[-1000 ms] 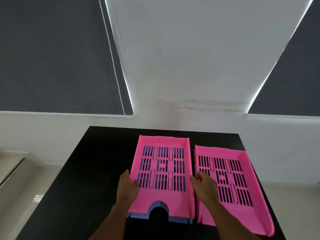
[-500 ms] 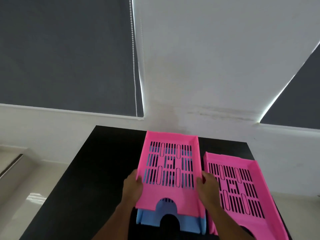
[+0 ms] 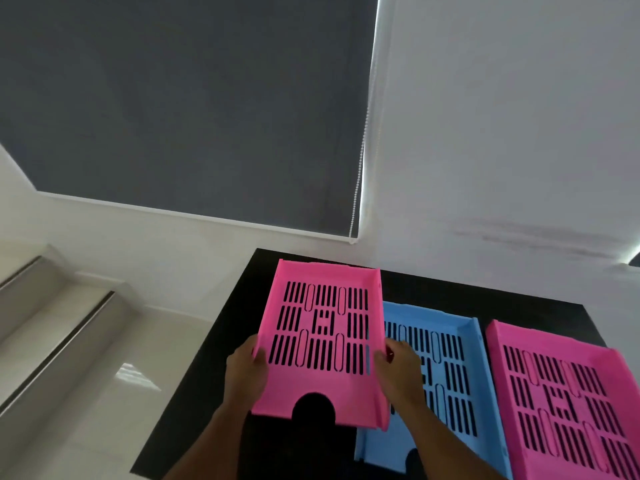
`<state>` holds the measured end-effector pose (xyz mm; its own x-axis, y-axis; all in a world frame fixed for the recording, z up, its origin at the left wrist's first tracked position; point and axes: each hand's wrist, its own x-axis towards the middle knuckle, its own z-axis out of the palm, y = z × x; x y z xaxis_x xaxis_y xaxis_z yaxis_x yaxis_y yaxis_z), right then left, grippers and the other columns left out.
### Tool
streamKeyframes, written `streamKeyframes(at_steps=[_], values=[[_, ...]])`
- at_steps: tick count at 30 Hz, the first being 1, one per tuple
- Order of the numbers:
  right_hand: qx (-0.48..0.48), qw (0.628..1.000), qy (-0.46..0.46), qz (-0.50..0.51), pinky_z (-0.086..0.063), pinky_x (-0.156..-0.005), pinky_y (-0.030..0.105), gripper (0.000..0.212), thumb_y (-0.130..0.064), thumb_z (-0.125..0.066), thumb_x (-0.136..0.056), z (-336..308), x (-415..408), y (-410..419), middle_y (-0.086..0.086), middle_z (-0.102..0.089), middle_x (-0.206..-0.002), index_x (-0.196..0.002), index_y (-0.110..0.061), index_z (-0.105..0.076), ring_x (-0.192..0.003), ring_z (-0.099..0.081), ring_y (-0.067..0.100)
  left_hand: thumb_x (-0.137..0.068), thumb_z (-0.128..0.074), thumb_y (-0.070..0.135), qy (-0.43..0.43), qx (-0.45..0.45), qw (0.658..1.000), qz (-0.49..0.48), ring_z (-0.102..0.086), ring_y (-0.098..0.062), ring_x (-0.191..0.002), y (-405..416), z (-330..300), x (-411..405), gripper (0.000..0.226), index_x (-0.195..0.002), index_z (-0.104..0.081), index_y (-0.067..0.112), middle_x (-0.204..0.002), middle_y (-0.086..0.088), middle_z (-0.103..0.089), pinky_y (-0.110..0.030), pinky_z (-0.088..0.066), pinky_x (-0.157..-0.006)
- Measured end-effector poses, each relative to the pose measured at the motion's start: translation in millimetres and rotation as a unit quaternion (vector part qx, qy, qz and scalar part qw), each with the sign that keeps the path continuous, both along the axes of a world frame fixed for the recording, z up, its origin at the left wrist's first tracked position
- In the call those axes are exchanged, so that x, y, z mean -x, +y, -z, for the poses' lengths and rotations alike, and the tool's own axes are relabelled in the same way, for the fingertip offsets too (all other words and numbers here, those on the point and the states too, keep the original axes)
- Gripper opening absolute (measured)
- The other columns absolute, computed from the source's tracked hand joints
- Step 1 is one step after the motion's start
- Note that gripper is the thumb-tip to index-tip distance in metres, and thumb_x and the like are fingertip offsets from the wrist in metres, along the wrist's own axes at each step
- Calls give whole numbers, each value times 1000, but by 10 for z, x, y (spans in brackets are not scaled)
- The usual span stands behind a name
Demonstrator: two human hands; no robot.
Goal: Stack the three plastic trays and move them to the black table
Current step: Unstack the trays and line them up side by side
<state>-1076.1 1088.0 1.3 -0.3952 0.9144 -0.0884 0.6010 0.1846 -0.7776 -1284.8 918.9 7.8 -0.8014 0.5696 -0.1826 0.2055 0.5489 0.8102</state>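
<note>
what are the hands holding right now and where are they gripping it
Left hand and right hand hold the left pink tray by its two long side walls.

Head camera looks down, close over black table [image 3: 221, 375].

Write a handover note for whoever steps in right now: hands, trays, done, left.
Left hand: gripping the left edge of the held pink tray.
Right hand: gripping its right edge.
That tray is up off the black table, left of the blue tray and overlapping its left edge in the head view.
Blue tray lies flat on the table; second pink tray lies flat to its right, close beside it.
Done: nothing is stacked now; all three trays are at the black table.
Left: nest the three trays into one stack and set it on the table.
</note>
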Motion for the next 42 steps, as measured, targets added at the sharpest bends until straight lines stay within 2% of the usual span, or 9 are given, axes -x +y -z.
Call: streamKeyframes(at_steps=[5,11,17,21,28,33,36,39,42], values=[[15,1000,-14,-16,-36,-55,12,31,-7,-59,-93,94,265,-259,1,-51,-79,-66,-21,-50,-63,-46,6,-101,-42,10,14,23,1000,-11,-70,-15,-58,-260,83,255,23,-96,-64,11,-75,-5,-72,-19,-50,-49],[39,997,-69,-18,-47,-62,12,9,-8,-59,-94,396,568,-447,9,-58,-101,-102,-7,-65,-70,-55,5,-101,-42,9,0,60,998,-3,-70,-10,-61,-446,341,537,23,-97,-64,12,-77,-3,-72,-15,-48,-52],[68,991,-110,-20,-60,-88,42,31,-8,-61,-93,495,603,-486,14,-60,-116,-123,-2,-61,-93,-66,22,-100,-42,5,-22,77,997,-14,-68,-10,-63,-404,481,574,21,-103,-63,7,-81,-2,-70,-16,-48,-53],[87,987,-132,-32,-59,-90,44,26,-5,-61,-91,543,580,-513,17,-59,-118,-117,-1,-62,-93,-63,24,-99,-40,1,-35,85,996,-11,-67,-12,-66,-413,507,533,22,-108,-60,7,-85,-3,-68,-20,-51,-56],[99,991,-86,-40,-45,-55,15,25,-1,-58,-90,464,528,-527,-2,-55,-80,-78,-22,-54,-60,-51,3,-96,-47,6,-36,60,998,-9,-72,-19,-78,-391,462,472,27,-122,-52,13,-96,-5,-69,-36,-62,-69],[47,998,-40,3,-44,-54,12,27,-3,-54,-94,344,350,-407,12,-67,-89,-120,-3,-63,-58,-55,4,-95,-50,8,4,35,999,-7,-71,-18,-77,-225,341,310,33,-127,-47,17,-105,-4,-64,-32,-64,-59],[28,999,-22,37,-37,-44,13,14,-3,-49,-95,288,133,-287,1,-52,-72,-94,-8,-62,-44,-47,2,-96,-50,9,7,41,999,19,-72,-16,-71,-65,312,153,31,-126,-50,18,-106,-2,-68,-21,-59,-48],[30,996,-21,82,-35,-43,15,23,-4,-48,-96,311,-164,-136,19,-62,-77,-109,5,-64,-48,-45,8,-98,-52,12,-3,51,998,45,-68,-9,-59,120,281,-95,43,-140,-46,15,-118,-8,-69,-16,-51,-41],[26,993,-10,113,-38,-46,11,35,-10,-48,-98,302,-504,-10,20,-70,-102,-132,-6,-59,-53,-47,1,-99,-52,21,11,61,995,83,-71,-27,-99,331,232,-372,52,-148,-37,12,-140,-15,-57,-42,-61,-84]])
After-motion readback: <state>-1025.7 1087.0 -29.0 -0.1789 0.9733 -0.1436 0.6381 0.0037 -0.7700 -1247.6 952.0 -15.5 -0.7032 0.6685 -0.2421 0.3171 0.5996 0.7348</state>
